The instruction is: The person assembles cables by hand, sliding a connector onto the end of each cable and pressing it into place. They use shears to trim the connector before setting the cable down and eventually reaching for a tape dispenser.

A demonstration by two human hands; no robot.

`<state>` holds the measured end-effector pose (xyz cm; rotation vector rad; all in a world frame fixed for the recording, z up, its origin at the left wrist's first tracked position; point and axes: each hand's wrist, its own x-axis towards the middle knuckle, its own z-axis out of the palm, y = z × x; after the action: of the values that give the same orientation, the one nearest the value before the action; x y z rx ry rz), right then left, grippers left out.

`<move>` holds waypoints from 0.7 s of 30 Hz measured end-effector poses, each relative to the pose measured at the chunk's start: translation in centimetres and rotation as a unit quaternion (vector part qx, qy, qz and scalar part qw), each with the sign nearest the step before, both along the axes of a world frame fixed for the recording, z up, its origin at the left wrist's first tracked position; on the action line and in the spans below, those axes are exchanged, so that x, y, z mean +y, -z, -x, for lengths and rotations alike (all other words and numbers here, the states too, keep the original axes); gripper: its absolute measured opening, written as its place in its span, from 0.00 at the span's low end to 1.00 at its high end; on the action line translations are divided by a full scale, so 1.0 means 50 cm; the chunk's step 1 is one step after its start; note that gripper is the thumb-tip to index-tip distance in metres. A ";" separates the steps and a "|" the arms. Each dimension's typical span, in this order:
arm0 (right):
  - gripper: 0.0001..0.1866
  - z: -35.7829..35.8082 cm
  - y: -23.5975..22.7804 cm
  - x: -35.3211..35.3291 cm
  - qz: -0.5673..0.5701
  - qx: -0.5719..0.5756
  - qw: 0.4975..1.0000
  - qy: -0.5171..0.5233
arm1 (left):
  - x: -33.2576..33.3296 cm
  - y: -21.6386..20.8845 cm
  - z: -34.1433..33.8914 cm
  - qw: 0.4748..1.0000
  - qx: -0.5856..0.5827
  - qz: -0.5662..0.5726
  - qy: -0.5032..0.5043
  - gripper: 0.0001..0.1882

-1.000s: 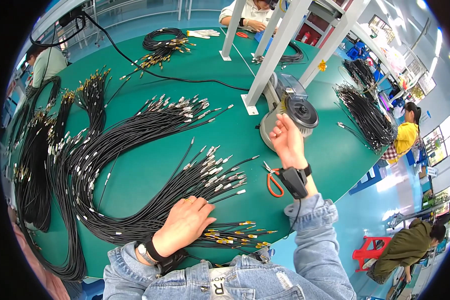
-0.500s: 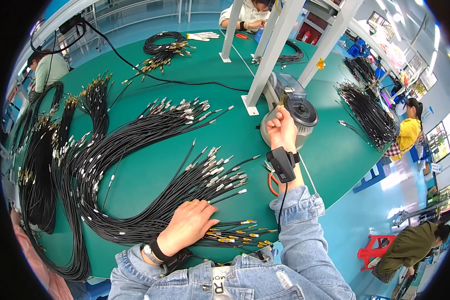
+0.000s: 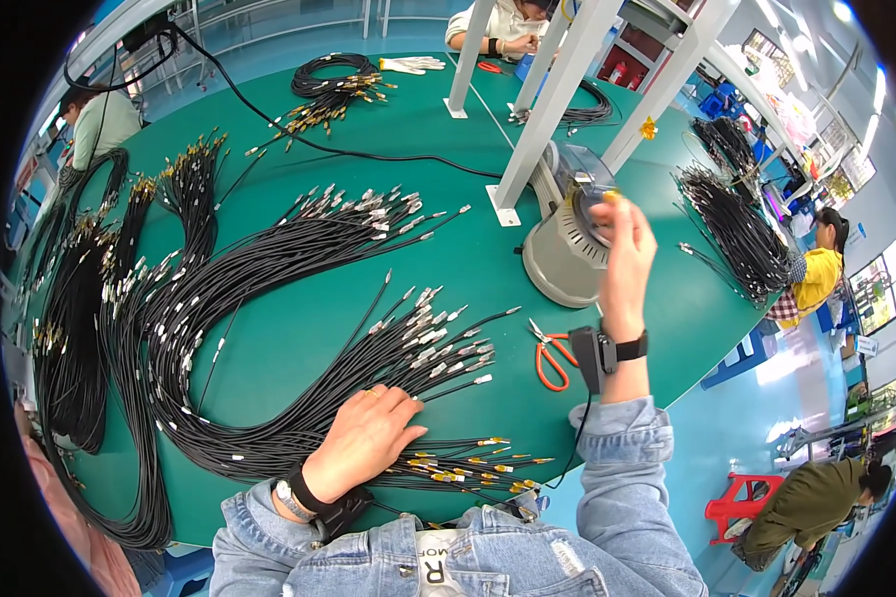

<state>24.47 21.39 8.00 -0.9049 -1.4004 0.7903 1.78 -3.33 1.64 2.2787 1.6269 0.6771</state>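
Observation:
My left hand (image 3: 368, 440) lies on a bundle of black cables (image 3: 269, 418) at the near side of the green table, fingers laid over them rather than wrapped round. White-tagged ends of that bundle fan out beyond the fingers, and yellow-tagged cable ends (image 3: 468, 463) stick out to its right. Over the right side of a rounded grey bench machine (image 3: 562, 254), my right hand (image 3: 627, 249) is raised with fingertips pinched together. A small yellowish bit shows at the fingertips, too small to name. The hand partly covers the machine's dark round top. Orange-handled pliers (image 3: 552, 360) lie near my right wrist.
Metal posts (image 3: 548, 109) rise from the table behind the machine. More cable bundles lie at the left, with a coiled one (image 3: 334, 85) far back beside white gloves (image 3: 411, 65). Another cable pile (image 3: 732, 229) lies at the right. Several people sit or bend nearby; a red stool (image 3: 742, 507) stands on the floor.
My right hand has moved right from the front of the machine's round top, uncovering the pliers and more of the grey body. My left hand stays on the cables.

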 end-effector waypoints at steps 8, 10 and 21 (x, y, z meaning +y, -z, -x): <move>0.23 -0.099 0.033 0.044 -0.158 -0.459 0.856 0.179 | 0.023 0.004 -0.018 0.999 0.035 -0.017 -0.024 0.13; 0.22 -0.093 0.016 0.024 -0.104 -0.323 0.932 0.125 | 0.031 0.012 -0.022 0.998 0.044 -0.019 -0.035 0.13; 0.11 -0.089 0.039 -0.233 0.214 0.063 0.941 -0.255 | 0.016 0.040 -0.001 0.993 0.038 -0.025 -0.105 0.11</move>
<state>28.90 9.75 6.03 -0.7997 -1.3877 1.5669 1.85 -2.54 -0.37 2.2122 1.9248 0.6915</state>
